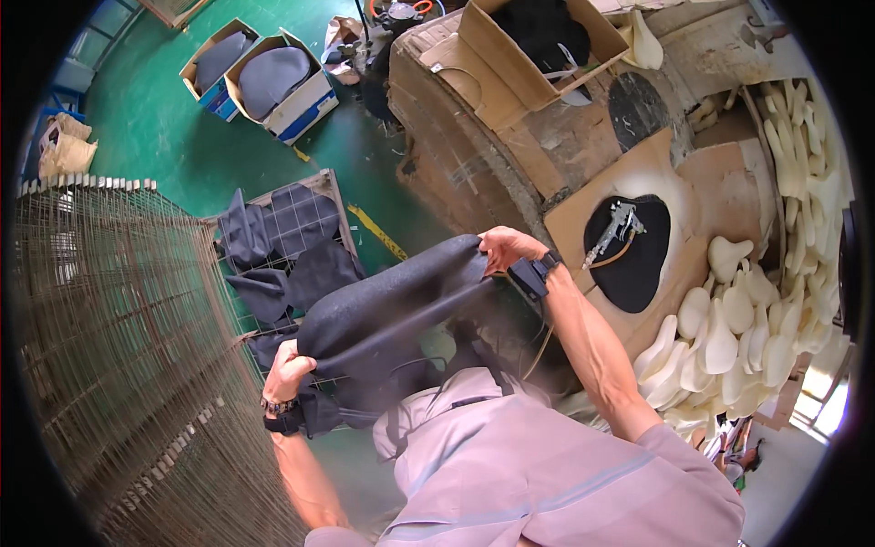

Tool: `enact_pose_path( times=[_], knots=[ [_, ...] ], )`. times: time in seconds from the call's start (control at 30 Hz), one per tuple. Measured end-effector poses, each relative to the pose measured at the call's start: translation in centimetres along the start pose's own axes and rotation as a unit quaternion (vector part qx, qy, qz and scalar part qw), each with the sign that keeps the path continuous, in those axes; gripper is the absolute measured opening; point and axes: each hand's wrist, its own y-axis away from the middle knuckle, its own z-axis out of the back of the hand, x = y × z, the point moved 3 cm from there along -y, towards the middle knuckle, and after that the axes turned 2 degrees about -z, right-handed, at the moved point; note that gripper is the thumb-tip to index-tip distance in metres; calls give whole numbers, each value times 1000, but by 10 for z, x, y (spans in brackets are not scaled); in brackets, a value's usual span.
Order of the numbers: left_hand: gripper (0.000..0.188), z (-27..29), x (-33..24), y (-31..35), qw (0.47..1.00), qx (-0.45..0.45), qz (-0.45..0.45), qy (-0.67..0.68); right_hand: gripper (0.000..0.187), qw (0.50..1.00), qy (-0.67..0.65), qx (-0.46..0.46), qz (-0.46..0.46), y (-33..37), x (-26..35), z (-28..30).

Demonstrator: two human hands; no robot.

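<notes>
A dark grey sheet of soft cover material (396, 296) is stretched between my two hands, slanting up to the right. My left hand (290, 365) is closed on its lower left end. At the upper right end, my right hand (510, 249) pinches the edge. Beneath and beyond the sheet, several similar dark pieces (314, 273) lie on a wire mesh rack (342, 214). To the right, a spray gun (620, 228) with an orange hose rests on a black rounded piece (638, 283) on the cardboard-covered bench (570, 232).
Tall stacked wire racks (118, 346) stand close on my left. Cream foam saddle-shaped pads (720, 346) pile up at the right. An open cardboard box (506, 68) with black pieces sits on the bench's far side. Two boxes (305, 114) of dark pieces stand on the green floor (155, 137).
</notes>
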Motion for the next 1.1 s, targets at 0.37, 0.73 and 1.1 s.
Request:
enact_pose_path(
  times=[0.37, 0.73, 1.1],
  knots=[
    [39, -24, 83, -39, 809, -92, -120, 567, 16, 991, 9, -70, 118, 32, 7, -63],
    [63, -56, 75, -63, 756, -59, -138, 637, 16, 973, 147, -83, 155, 88, 11, -141],
    [51, -50, 89, -44, 864, -102, -85, 485, 8, 969, 174, -114, 135, 79, 37, -94]
  ],
)
